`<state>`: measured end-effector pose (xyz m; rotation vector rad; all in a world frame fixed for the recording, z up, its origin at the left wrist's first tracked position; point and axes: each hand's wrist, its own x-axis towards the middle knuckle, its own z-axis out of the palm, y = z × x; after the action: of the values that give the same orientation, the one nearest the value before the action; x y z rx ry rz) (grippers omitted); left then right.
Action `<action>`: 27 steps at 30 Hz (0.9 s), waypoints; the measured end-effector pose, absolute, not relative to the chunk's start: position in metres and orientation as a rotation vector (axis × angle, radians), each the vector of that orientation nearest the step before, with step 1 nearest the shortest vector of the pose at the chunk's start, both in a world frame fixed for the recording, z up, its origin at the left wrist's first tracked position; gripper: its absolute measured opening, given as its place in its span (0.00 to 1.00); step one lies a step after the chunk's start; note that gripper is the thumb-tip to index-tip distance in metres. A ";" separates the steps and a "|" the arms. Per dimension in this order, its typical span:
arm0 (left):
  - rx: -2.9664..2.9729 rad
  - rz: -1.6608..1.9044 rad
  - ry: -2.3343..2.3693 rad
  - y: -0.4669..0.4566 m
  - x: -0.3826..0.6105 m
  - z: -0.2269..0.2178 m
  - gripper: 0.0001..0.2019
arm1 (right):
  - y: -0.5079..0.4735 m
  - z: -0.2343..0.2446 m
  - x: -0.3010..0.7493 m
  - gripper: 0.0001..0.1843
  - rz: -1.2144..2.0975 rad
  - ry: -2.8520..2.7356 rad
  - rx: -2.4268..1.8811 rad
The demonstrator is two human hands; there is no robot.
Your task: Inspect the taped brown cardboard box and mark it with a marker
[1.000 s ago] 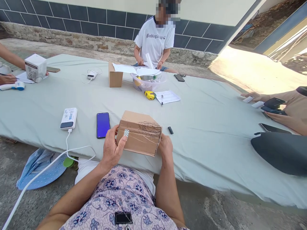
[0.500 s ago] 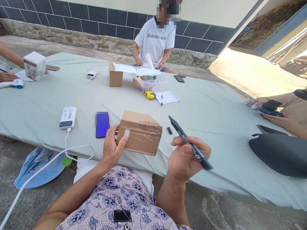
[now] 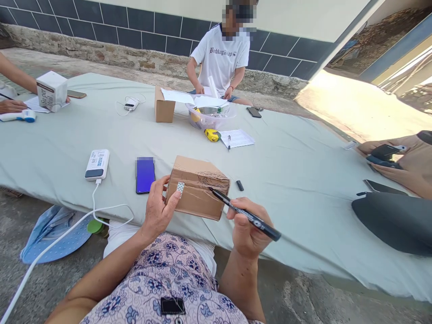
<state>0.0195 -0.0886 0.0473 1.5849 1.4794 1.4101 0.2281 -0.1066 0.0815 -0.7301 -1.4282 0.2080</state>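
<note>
A brown cardboard box (image 3: 195,204) sits tilted at the near edge of the table, dark scribbled lines on its upper right part and a small patterned sticker (image 3: 180,186) on its left. My left hand (image 3: 161,204) grips the box's left side, thumb on the front face by the sticker. Between the fingers of my right hand (image 3: 249,229) is an uncapped black marker (image 3: 248,215). Its tip points left and is at the scribbled face; whether it touches I cannot tell. The marker's black cap (image 3: 239,185) lies on the cloth just right of the box.
Left of the box lie a phone (image 3: 145,175) and a white power bank (image 3: 97,165) with a cable. Farther back are a yellow tape measure (image 3: 212,135), a paper sheet (image 3: 238,138), a plastic basin (image 3: 216,120) and another box (image 3: 164,110). Other people sit around the table.
My right hand has moved left, bringing the marker's tip from beside the box to its scribbled face. My left hand and the box have stayed about where they were.
</note>
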 end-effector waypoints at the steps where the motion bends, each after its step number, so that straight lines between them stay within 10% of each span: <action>1: 1.578 1.407 1.480 -0.089 0.019 0.047 0.25 | -0.106 0.082 0.230 0.09 0.158 -1.364 -0.749; 7: 1.598 1.426 1.476 -0.090 0.019 0.048 0.25 | -0.100 0.088 0.233 0.15 -0.213 -0.990 -0.908; 19: 1.587 1.422 1.490 -0.089 0.017 0.043 0.25 | -0.088 0.073 0.221 0.15 0.094 -1.166 -0.705; 27: 1.579 1.479 1.447 -0.088 0.020 0.040 0.24 | -0.059 0.045 0.255 0.20 0.236 -1.215 -1.355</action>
<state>0.0198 -0.0880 0.0405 1.5794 1.4473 1.4792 0.2555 -0.0589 0.0453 -1.3553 -1.2147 0.2362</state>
